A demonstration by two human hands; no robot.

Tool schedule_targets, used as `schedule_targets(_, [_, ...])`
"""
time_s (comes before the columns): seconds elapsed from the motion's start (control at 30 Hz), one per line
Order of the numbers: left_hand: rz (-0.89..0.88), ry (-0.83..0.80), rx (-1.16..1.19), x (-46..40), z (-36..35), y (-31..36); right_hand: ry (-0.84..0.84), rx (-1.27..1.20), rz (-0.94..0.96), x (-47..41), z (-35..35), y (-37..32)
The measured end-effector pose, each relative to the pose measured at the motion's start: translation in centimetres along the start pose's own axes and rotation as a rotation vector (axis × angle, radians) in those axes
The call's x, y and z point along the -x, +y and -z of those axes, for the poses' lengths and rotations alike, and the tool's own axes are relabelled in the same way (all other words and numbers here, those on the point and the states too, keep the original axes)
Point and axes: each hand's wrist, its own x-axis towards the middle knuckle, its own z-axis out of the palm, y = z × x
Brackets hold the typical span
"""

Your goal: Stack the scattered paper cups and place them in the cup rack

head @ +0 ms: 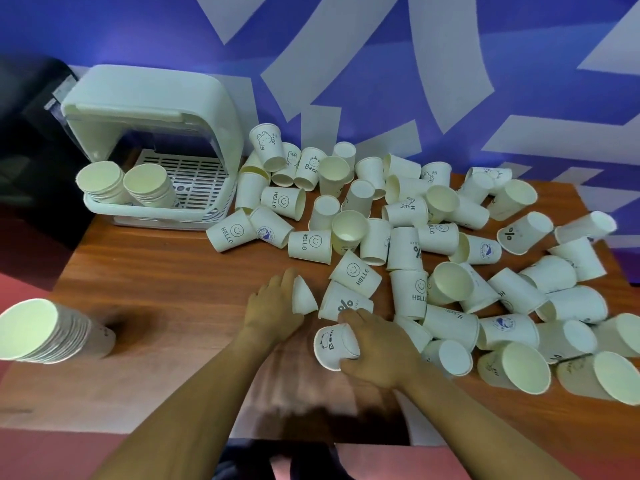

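Observation:
Several white paper cups (408, 237) lie scattered over the right half of a wooden table (166, 278). My left hand (273, 310) grips a cup (304, 296) lying on its side near the table's middle. My right hand (377, 348) closes around a cup marked "Bear" (334, 346), also on its side. A white cup rack (156, 140) with a raised lid stands at the back left and holds two cup stacks (124, 183). Another tall cup stack (52, 332) lies at the front left edge.
A blue wall with white shapes (415, 81) runs behind the table. A dark object (27, 133) sits left of the rack. Bare wood shows between the rack and my hands. The table's front edge (311, 441) is close to my forearms.

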Motion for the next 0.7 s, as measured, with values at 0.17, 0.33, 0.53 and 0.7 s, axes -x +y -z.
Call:
schedule_targets(0.17, [-0.004, 0.044, 0.128, 1.0, 2.0, -1.3, 0.018, -0.313, -0.078, 0.2, 1.3, -0.2])
schedule_targets(0.33, [-0.037, 0.146, 0.204, 1.6, 5.6, -2.4, 0.089, -0.447, -0.100, -1.0, 3.4, -1.7])
schedule_targets(0.53, [-0.068, 0.196, 0.259, 2.0, 9.3, -4.3, 0.219, -0.311, -0.090, -3.8, 5.1, -4.9])
schedule_targets(0.7, [-0.038, 0.085, 0.243, 2.2, 11.2, -7.5, 0.279, -0.469, -0.230, -6.3, 5.5, -8.5])
